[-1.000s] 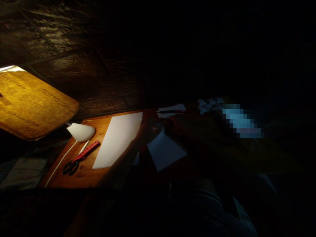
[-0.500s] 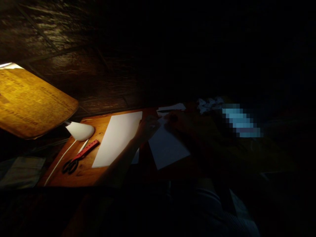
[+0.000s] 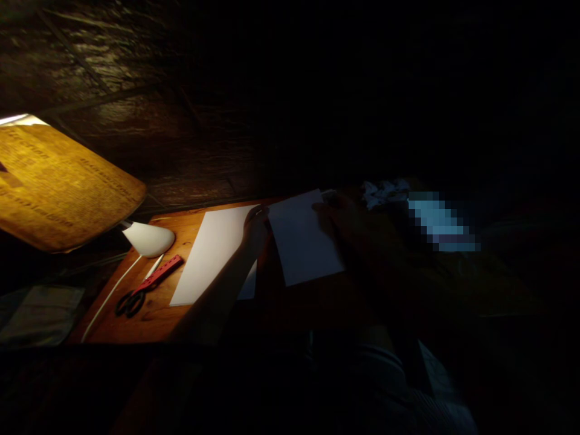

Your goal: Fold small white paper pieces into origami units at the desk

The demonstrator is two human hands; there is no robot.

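A white sheet of paper lies in the dim middle of the wooden table, between my two hands. My right hand grips its upper right edge, thumb on top and fingers beneath. At the sheet's upper left corner is my left hand, fingers curled and seemingly pinching that corner; shadow hides the fingertips. My left forearm crosses a brightly lit stack of white paper. Further left lie scissors with black handles, beside a red strip with dark dots.
A lamp with a yellow printed shade and white base stands at the left; its white cord runs to the front edge. Crumpled paper lies at the back right, near a pixelated bright patch. A tiled wall rises behind.
My hands have moved apart, the left leftward and the right slightly rightward. The sheet's upper part now spreads flat between them, and the sheet has shifted up and away from me.
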